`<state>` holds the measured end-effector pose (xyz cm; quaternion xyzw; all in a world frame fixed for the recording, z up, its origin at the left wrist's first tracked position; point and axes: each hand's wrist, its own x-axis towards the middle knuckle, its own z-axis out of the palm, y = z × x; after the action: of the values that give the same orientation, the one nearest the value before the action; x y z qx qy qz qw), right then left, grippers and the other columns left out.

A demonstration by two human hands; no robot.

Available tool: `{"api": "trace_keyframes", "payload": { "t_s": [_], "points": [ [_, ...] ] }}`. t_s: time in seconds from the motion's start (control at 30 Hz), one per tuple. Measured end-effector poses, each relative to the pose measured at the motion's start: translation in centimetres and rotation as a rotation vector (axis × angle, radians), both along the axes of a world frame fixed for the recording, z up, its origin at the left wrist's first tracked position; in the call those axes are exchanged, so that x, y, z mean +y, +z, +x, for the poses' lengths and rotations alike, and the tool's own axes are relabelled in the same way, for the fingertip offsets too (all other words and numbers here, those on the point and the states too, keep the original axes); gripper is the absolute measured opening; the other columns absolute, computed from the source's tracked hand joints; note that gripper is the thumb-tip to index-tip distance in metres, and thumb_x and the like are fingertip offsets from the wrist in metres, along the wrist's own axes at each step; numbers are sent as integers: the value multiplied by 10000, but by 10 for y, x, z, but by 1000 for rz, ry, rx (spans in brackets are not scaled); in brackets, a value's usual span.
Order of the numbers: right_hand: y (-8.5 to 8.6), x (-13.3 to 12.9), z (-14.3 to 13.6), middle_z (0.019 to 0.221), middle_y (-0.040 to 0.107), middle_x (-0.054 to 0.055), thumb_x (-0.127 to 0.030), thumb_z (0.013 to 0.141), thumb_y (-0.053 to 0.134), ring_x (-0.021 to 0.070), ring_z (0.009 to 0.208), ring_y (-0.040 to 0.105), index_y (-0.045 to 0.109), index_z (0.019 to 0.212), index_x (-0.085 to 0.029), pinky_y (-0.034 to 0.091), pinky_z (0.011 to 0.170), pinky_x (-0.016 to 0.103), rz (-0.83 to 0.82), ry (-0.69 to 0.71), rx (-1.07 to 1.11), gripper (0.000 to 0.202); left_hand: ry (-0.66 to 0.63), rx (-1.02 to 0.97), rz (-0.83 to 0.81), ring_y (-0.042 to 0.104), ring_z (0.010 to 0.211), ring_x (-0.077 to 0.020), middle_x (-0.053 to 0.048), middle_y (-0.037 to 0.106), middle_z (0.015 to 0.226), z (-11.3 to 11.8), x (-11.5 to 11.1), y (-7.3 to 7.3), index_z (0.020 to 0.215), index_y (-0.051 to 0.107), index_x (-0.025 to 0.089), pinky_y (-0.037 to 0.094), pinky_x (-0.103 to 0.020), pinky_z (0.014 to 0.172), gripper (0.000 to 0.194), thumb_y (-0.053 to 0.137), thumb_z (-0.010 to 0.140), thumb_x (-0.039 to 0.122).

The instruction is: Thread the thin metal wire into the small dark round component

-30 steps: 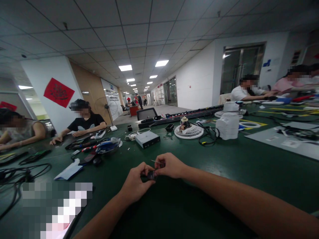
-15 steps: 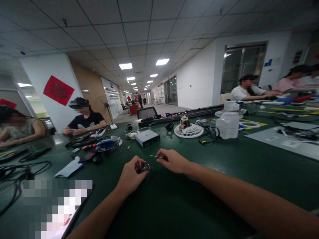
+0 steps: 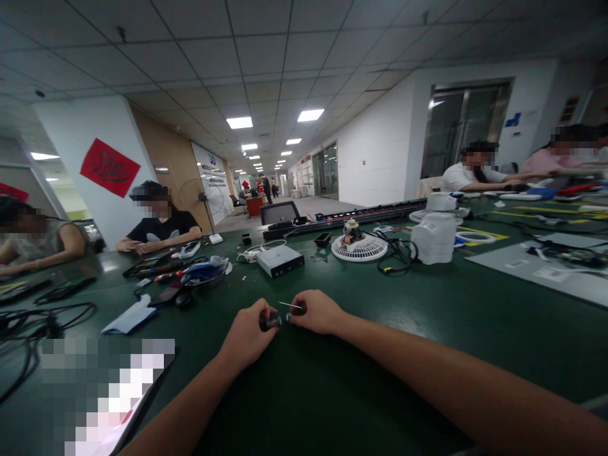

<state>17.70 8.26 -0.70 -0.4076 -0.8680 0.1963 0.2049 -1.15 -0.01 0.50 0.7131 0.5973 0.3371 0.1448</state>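
My left hand (image 3: pixel 243 334) is closed around a small dark cylindrical part (image 3: pixel 272 320) with a shiny end that points right. Just to its right, my right hand (image 3: pixel 317 311) pinches a thin, pointed metal tool (image 3: pixel 287 304), its tip directed left above the cylindrical part. A tiny shiny round piece (image 3: pixel 289 317) shows at the right fingertips; its kind is too small to tell. A narrow gap separates the two hands, both low over the green table (image 3: pixel 304 392). The fingers hide most of the tool's rear part.
Beyond my hands lie a silver box-shaped drive (image 3: pixel 280 261), a white fan grille (image 3: pixel 360 248) with a motor on it, a black cable (image 3: pixel 396 256) and a white housing (image 3: pixel 433 239). To the left are a blue-filled bowl (image 3: pixel 204 273) and a folded paper (image 3: pixel 129 316). Several people sit around the table.
My right hand has moved left and slightly down, closer to the cylindrical part. A tiny shiny piece now shows at its fingertips. The part in my left hand has turned slightly.
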Motion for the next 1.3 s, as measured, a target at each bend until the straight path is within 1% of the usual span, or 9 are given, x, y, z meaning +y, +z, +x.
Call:
{"api": "trace_keyframes", "payload": {
  "t_s": [0.13, 0.27, 0.4, 0.57, 0.7, 0.9, 1.03, 1.13, 1.3],
  "points": [
    [0, -1, 6, 830, 706, 26, -288, 724, 700, 157, 728, 633, 712, 884, -189, 447, 596, 232, -51, 27, 97, 188, -23, -12, 1, 679, 923, -229, -31, 731, 949, -1, 0, -1, 718, 479, 222, 497, -321, 743, 177, 654, 712, 195],
    [0, -4, 8, 835, 708, 26, -234, 724, 697, 146, 718, 628, 711, 974, -169, 462, 622, 232, -42, 96, 233, 258, -43, -13, 10, 676, 888, -222, -22, 727, 909, 2, -2, 0, 708, 480, 222, 489, -316, 722, 174, 653, 710, 200],
    [4, -9, 8, 846, 713, 21, -247, 786, 673, 145, 731, 623, 723, 1022, -188, 457, 646, 246, -38, 166, 291, 249, -28, -20, -5, 668, 825, -210, -14, 722, 870, 7, -4, 2, 711, 484, 218, 482, -305, 698, 185, 669, 698, 225],
    [6, -10, 9, 833, 724, 12, -281, 760, 720, 159, 763, 643, 748, 959, -193, 467, 698, 260, -155, 221, 326, 219, -38, -79, -8, 657, 824, -199, -13, 727, 890, 10, -6, 4, 708, 458, 218, 479, -286, 680, 239, 696, 692, 234],
    [5, -10, 10, 819, 720, 11, -223, 719, 747, 160, 745, 641, 746, 992, -182, 469, 694, 262, -199, 226, 309, 275, -59, -98, 5, 647, 788, -179, -4, 720, 887, 10, -5, 4, 701, 434, 217, 463, -270, 649, 264, 697, 701, 240],
    [4, -9, 11, 847, 688, 20, -274, 789, 706, 158, 780, 620, 765, 934, -204, 438, 691, 251, 6, 205, 271, 170, -82, -111, 9, 651, 802, -185, -17, 728, 912, 9, -4, 2, 695, 430, 214, 457, -279, 659, 269, 697, 704, 240],
    [4, -9, 11, 806, 711, 20, -258, 834, 646, 167, 754, 629, 760, 977, -199, 445, 674, 259, -36, 191, 265, 193, -94, -102, -7, 652, 793, -186, -16, 725, 898, 9, -6, 3, 699, 441, 211, 461, -284, 657, 267, 707, 695, 235],
    [4, -10, 10, 837, 727, 26, -248, 800, 674, 168, 756, 644, 743, 1011, -181, 467, 682, 260, -102, 181, 302, 232, -99, -102, -13, 656, 812, -192, -17, 722, 882, 10, -7, 4, 700, 442, 211, 463, -287, 664, 263, 705, 697, 229],
    [5, -12, 9, 815, 723, 23, -258, 765, 701, 161, 743, 650, 746, 918, -175, 473, 657, 249, -101, 152, 312, 180, -115, -144, -33, 665, 863, -212, -43, 732, 907, 10, -5, 1, 693, 431, 211, 479, -303, 706, 288, 719, 685, 216]
  ]
}}
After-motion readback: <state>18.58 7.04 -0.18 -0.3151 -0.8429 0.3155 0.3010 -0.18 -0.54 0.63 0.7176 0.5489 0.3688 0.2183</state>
